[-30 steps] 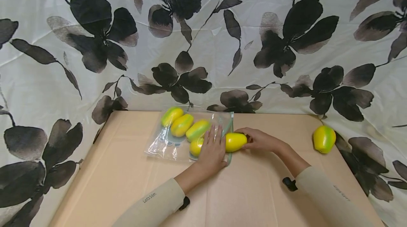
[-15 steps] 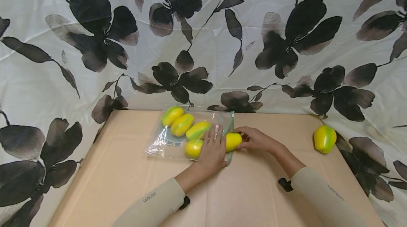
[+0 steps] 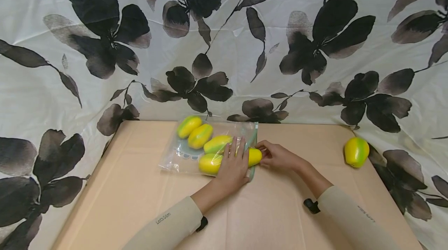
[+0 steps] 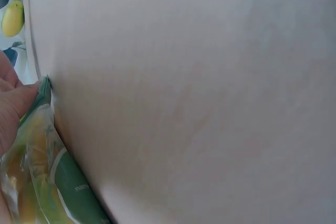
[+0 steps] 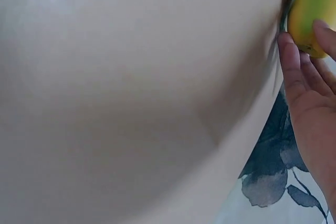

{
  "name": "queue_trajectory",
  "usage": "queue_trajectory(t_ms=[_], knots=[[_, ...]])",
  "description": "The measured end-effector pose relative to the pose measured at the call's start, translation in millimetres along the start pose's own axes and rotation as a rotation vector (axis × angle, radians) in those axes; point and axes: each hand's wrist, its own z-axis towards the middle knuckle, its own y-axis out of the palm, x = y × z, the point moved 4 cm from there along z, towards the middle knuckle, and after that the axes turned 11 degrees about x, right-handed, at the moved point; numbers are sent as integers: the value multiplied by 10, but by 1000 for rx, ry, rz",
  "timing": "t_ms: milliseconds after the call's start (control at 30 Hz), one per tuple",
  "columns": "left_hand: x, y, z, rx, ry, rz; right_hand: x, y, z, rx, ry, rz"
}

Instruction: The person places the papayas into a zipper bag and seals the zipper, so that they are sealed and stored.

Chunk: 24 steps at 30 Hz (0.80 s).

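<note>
A clear zip bag (image 3: pixel 171 166) lies flat near the back of the board, with several yellow-green mangoes (image 3: pixel 199 136) inside. My left hand (image 3: pixel 232 164) rests across the bag near its mouth, fingers straight. In the left wrist view, the thumb of the left hand (image 4: pixel 10 111) touches the bag's green edge (image 4: pixel 44 92). At the mouth, my right hand (image 3: pixel 278 157) holds the outer end of another mango (image 3: pixel 255 157), whose inner part is hidden under the left hand. The right wrist view shows fingers and thumb of the right hand (image 5: pixel 317 114) about that mango (image 5: pixel 314 17).
One more mango (image 3: pixel 357 152) sits by the right edge of the tan board (image 3: pixel 280 219). Behind the board hangs a white cloth (image 3: pixel 252 44) with dark flowers, which also shows along both sides.
My right hand has moved left, pushing its mango further into the bag. A mango inside has shifted left on the far side of my left hand, which stays in place.
</note>
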Motion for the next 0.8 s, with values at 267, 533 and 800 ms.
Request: queue_trajectory(t_ms=[267,533,800], knots=[[2,-30,-34,-9,5,8,21,84,-27,65,19,26],[-2,-49,-42,-9,15,17,5,142,-9,73,10,5],[-7,-58,-43,-16,19,14,-22,185,-6,79,7,17]])
